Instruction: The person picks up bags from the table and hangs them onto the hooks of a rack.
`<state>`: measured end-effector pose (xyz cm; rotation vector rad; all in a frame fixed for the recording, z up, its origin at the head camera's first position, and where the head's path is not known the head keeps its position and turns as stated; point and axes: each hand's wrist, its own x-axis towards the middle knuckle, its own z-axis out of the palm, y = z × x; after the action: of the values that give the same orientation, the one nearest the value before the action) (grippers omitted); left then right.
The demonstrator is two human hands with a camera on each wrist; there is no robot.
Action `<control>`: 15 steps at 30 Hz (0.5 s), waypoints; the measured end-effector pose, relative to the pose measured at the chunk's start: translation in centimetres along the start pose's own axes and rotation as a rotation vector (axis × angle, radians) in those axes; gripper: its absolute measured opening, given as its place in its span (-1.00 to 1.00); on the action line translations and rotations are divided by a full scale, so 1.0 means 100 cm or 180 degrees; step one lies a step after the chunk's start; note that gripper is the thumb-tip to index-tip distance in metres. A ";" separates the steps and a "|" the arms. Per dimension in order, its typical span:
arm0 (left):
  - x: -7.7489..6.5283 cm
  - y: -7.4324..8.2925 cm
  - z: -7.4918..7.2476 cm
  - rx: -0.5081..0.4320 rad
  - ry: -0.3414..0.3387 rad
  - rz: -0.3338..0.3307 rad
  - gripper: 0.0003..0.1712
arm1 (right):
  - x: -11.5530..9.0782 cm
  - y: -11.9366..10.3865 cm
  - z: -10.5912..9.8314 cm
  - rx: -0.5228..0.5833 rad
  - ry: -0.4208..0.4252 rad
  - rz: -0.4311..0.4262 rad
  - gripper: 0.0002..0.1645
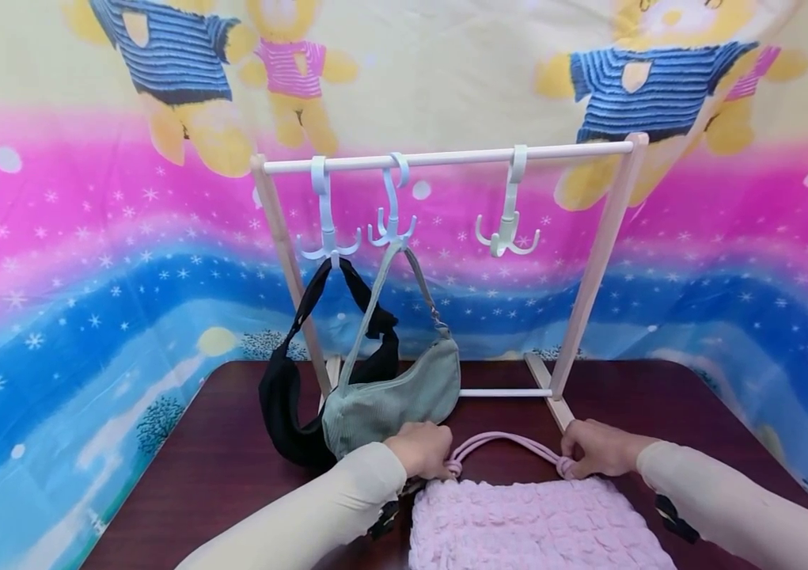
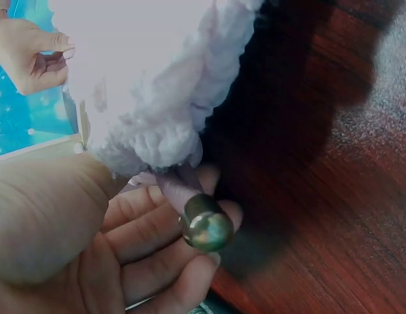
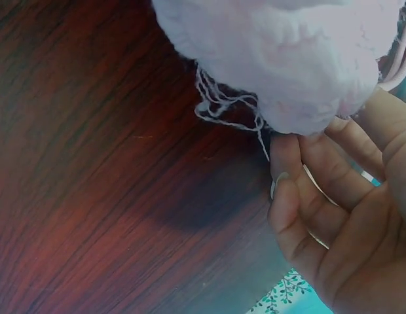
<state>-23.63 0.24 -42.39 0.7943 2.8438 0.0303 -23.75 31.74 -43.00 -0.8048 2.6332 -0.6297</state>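
A pink puffy knitted handbag lies at the table's front, its cord handle arched above the top edge. At the bag's top left corner, beside the handle's knot, my left hand grips it. In the left wrist view a cord end with a shiny metal tip sticks out over the left fingers. My right hand pinches the top right corner by the other knot, fingertips tucked under the knit. Loose yarn threads dangle there in the right wrist view.
Behind the bag stands a wooden rack with a white top bar. Three hooks hang from it: one carries a black bag, another a grey-green shoulder bag, and the right hook bears nothing. A printed cloth surrounds the dark table.
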 end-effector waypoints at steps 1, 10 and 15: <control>0.000 0.000 0.000 -0.0015 -0.0025 -0.0003 -0.48 | 0.000 0.000 0.000 0.0010 -0.0004 0.0005 -0.82; -0.002 -0.003 0.005 -0.0343 -0.0162 -0.0004 -0.28 | 0.002 -0.001 0.000 0.0061 -0.0049 0.0018 -0.82; -0.002 -0.003 0.005 -0.0401 -0.0190 -0.0029 -0.30 | 0.002 0.000 -0.001 0.0096 -0.0087 0.0043 -0.83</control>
<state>-23.47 -0.12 -42.85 0.7433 2.7576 0.1796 -23.92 31.63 -42.92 -0.7806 2.5962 -0.6484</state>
